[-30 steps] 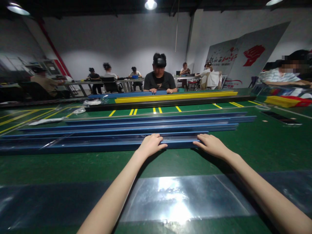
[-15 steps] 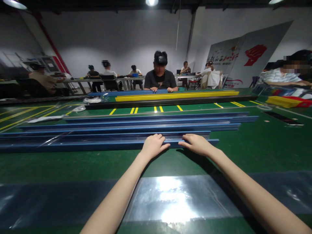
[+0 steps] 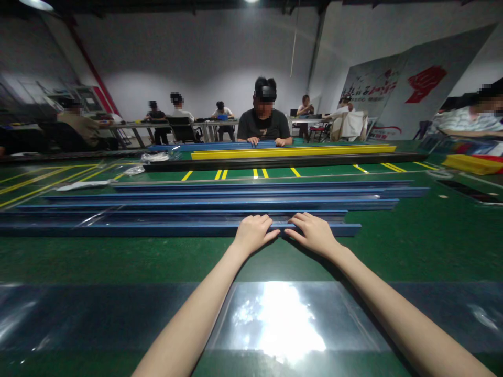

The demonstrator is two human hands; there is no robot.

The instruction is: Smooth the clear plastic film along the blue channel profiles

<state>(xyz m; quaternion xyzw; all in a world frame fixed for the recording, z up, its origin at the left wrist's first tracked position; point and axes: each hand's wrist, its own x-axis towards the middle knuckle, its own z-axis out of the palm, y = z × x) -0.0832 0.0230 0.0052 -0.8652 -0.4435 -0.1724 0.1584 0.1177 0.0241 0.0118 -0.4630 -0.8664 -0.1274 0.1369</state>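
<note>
Several long blue rails lie side by side across the green table (image 3: pixel 412 241). Both my hands rest on the nearest blue rail (image 3: pixel 157 229), close together near its right part. My left hand (image 3: pixel 254 233) curls its fingers over the rail's top edge with the thumb on the near side. My right hand (image 3: pixel 312 233) grips the same rail just to the right, fingers over it. The thumbs nearly touch. A clear plastic film (image 3: pixel 90 219) lies over the rails at the left.
A shiny plastic sheet (image 3: pixel 283 319) lies on the table near me. Across the table a person in a dark shirt (image 3: pixel 264 125) handles a yellow rail (image 3: pixel 291 153) and a black one. More people sit at tables behind and at the right edge.
My right hand slid left along the nearest blue rail until it sits next to my left hand. The rail shifted to the right, its end now farther right.
</note>
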